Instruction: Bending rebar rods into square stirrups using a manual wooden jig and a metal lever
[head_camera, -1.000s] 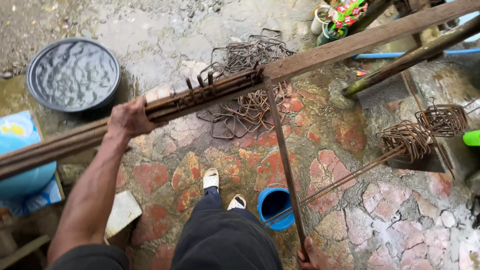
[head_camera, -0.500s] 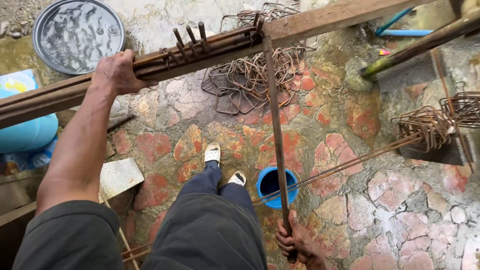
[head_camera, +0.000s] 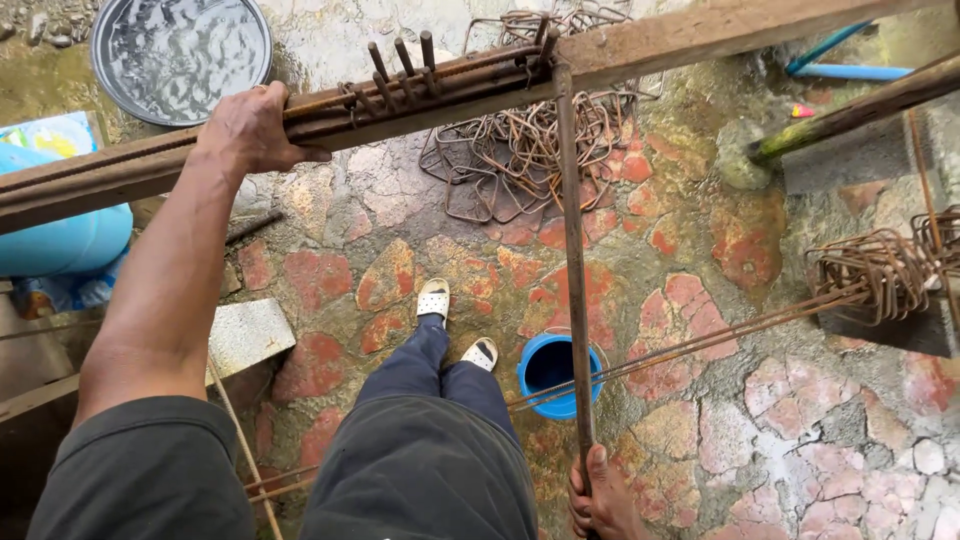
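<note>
My left hand (head_camera: 252, 128) presses down on a rusty steel rod lying along a long wooden beam (head_camera: 700, 35) that crosses the top of the view. Several short steel pegs (head_camera: 400, 62) stick up from the beam just right of that hand. My right hand (head_camera: 600, 500) at the bottom edge grips the near end of a long rusty bending bar (head_camera: 572, 270), which runs straight up to the beam. My legs and white sandals (head_camera: 455, 325) stand between the two hands.
A pile of bent wire stirrups (head_camera: 520, 150) lies on the stone floor under the beam. More stirrups (head_camera: 880, 272) hang on long rods at the right. A blue bucket (head_camera: 550, 370) sits by my feet, a water basin (head_camera: 180, 55) top left, a blue drum (head_camera: 60, 240) left.
The view has shifted so the beam sits higher in view. My right hand has slid along the bar, still gripping it. My left hand stays on the rod at the beam.
</note>
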